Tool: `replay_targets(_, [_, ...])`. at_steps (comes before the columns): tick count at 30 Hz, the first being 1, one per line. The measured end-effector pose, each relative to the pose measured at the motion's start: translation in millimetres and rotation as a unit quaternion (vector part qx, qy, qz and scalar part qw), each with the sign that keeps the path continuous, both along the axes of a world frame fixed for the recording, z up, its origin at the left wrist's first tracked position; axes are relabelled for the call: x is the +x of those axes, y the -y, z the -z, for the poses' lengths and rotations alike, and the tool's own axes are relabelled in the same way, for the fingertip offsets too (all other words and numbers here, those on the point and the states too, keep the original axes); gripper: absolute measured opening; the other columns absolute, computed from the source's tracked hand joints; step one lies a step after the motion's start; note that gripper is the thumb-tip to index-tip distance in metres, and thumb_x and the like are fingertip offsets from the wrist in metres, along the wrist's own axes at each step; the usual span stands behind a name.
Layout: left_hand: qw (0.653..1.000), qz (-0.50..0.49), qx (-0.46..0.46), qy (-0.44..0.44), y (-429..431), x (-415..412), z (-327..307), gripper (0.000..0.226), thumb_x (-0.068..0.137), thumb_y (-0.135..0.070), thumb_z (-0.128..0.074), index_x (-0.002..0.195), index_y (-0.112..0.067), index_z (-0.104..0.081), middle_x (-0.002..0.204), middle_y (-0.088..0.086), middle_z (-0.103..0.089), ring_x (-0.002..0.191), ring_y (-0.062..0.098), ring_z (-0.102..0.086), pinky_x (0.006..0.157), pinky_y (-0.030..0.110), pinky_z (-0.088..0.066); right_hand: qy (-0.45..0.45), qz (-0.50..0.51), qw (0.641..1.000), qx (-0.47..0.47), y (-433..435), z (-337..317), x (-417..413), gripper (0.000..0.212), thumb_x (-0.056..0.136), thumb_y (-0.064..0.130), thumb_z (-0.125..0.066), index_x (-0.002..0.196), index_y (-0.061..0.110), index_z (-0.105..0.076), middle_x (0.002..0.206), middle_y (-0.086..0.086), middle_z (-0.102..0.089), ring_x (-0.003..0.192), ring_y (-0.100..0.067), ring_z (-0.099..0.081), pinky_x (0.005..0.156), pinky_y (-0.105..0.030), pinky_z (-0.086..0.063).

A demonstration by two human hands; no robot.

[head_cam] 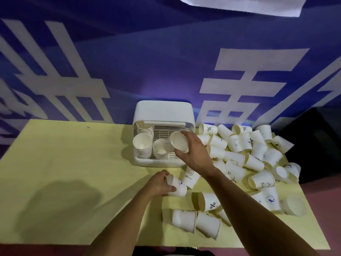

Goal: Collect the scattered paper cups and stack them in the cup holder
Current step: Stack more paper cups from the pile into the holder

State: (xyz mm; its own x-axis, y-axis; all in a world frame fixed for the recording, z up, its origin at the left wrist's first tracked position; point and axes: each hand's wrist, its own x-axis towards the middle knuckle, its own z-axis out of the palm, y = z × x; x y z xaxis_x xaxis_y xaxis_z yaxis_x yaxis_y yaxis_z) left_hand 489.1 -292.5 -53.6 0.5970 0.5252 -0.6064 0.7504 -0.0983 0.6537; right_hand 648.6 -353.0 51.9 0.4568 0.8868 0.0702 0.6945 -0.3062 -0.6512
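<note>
banner (147, 61): blue cloth filling the whole back of the room, printed with huge white characters; they run off the left and right edges, so i can't read them whole.
surface (64, 163): pale yellow top; its left half carries only a soft shadow, and its near edge is crossed by both forearms.
dark shape (313, 141): something black at the far right, behind the cups; too dim to tell what it is.
white sheet (239, 4): pale patch along the top edge, cut off, not identifiable.
scattered cups (258, 154): white paper cups heaped on the right half of the surface, mostly on their sides, many half buried under one another.
cup holder (162, 109): white plastic box at the back middle of the surface, front open; its right side is hidden by the right hand.
stacks (142, 143): nested cups standing in the holder at the left, another stack just beside them, more rims blurred behind.
right hand (195, 150): fingers wrapped round a held cup (179, 141), mouth tipped toward me, over the holder's tray.
left hand (158, 183): clutching a small cup (178, 185) just in front of the holder; a little blue drawing on it, too blurred to read.
readable print: "hello" with a smiley on one hello cup (191, 176); a "%" mark on a percent cup (208, 129) and a few others; the remaining blue marks are illegible.
</note>
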Motion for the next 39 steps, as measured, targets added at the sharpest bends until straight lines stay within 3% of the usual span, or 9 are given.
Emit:
replay_targets(3, [0.999,-0.031,0.004,0.014,-17.9,-17.4,-2.1,0.064,0.075,-0.025,-0.083,0.130,-0.015,-0.050,0.121,0.001,-0.057,0.099,0.014,-0.057,0.053,0.013,-0.049,0.023,-0.017,1.000,-0.007,-24.7,2.4,-11.5,0.066,0.081,0.038,-0.072,0.139,0.020,-0.045,0.137,-0.003,-0.053,0.124,-0.023,-0.050,0.099,-0.039,-0.046])
replay_targets(6, [0.998,-0.047,0.025,0.023,-31.5,-33.4,-1.8,0.068,0.073,-0.030,-0.083,0.131,-0.015,-0.052,0.127,0.003,-0.059,0.109,0.017,-0.057,0.080,0.025,-0.051,0.057,-0.022,0.998,-0.017,-40.8,9.7,-18.9,0.066,0.080,0.037,-0.072,0.138,0.018,-0.047,0.135,-0.004,-0.055,0.120,-0.025,-0.052,0.097,-0.038,-0.047])
replay_targets(8, [0.998,-0.057,0.030,0.027,-38.3,-40.4,-2.1,0.072,0.073,-0.030,-0.084,0.135,-0.015,-0.051,0.130,0.003,-0.057,0.114,0.017,-0.056,0.088,0.028,-0.047,0.080,-0.026,0.996,-0.034,-47.7,16.0,-22.2,0.066,0.080,0.036,-0.073,0.137,0.016,-0.048,0.134,-0.006,-0.056,0.118,-0.027,-0.054,0.097,-0.036,-0.045])
replay_targets(19, [0.991,-0.109,0.047,0.061,-66.0,-57.1,-11.8,0.075,0.069,-0.047,-0.075,0.134,-0.019,-0.053,0.129,0.001,-0.059,0.114,0.018,-0.057,0.090,0.031,-0.048,0.111,-0.088,0.977,-0.158,-64.8,39.5,-33.9,0.065,0.084,0.033,-0.061,0.143,0.012,-0.042,0.143,-0.010,-0.051,0.124,-0.034,-0.048,0.105,-0.044,-0.041])
replay_targets(24, [0.981,-0.170,0.008,0.091,-70.8,-54.1,-26.5,0.043,0.083,-0.037,-0.075,0.120,-0.028,-0.056,0.116,-0.005,-0.064,0.105,0.014,-0.061,0.080,0.027,-0.048,0.040,-0.101,0.988,-0.108,-54.1,33.7,-35.1,0.057,0.079,0.023,-0.067,0.134,0.015,-0.055,0.132,-0.007,-0.059,0.121,-0.026,-0.053,0.102,-0.037,-0.044])
replay_targets(27, [0.976,-0.191,0.013,0.107,-70.8,-49.6,-39.3,0.034,0.084,-0.037,-0.074,0.113,-0.027,-0.059,0.105,-0.009,-0.066,0.097,0.011,-0.062,0.071,0.022,-0.044,-0.036,-0.166,0.976,-0.137,-46.7,29.0,-39.1,0.068,0.071,0.026,-0.079,0.135,0.017,-0.056,0.129,-0.003,-0.061,0.116,-0.019,-0.056,0.098,-0.031,-0.046])
replay_targets(30, [0.978,-0.173,0.026,0.114,-73.1,-46.9,-44.8,0.041,0.076,-0.045,-0.075,0.112,-0.027,-0.066,0.107,-0.011,-0.071,0.096,0.007,-0.066,0.077,0.023,-0.049,-0.046,-0.188,0.970,-0.145,-40.1,32.1,-42.6,0.081,0.068,0.039,-0.085,0.139,0.024,-0.049,0.126,0.003,-0.062,0.110,-0.016,-0.057,0.094,-0.032,-0.048])
replay_targets(33, [0.980,-0.156,0.015,0.120,-73.1,-44.4,-48.6,0.053,0.066,-0.054,-0.075,0.113,-0.031,-0.067,0.103,-0.014,-0.072,0.096,0.005,-0.067,0.089,0.030,-0.054,-0.046,-0.177,0.973,-0.140,-38.9,31.5,-44.6,0.084,0.069,0.039,-0.085,0.141,0.026,-0.045,0.126,0.002,-0.063,0.108,-0.016,-0.058,0.089,-0.031,-0.049])
replay_targets(39, [0.981,-0.126,-0.009,0.149,-71.7,-46.6,-60.9,0.057,0.066,-0.067,-0.074,0.111,-0.033,-0.070,0.100,-0.011,-0.074,0.096,0.006,-0.069,0.092,0.029,-0.052,-0.075,-0.138,0.982,-0.108,-35.2,22.4,-35.0,0.082,0.073,0.039,-0.083,0.143,0.027,-0.041,0.121,0.003,-0.064,0.101,-0.012,-0.058,0.083,-0.025,-0.047])
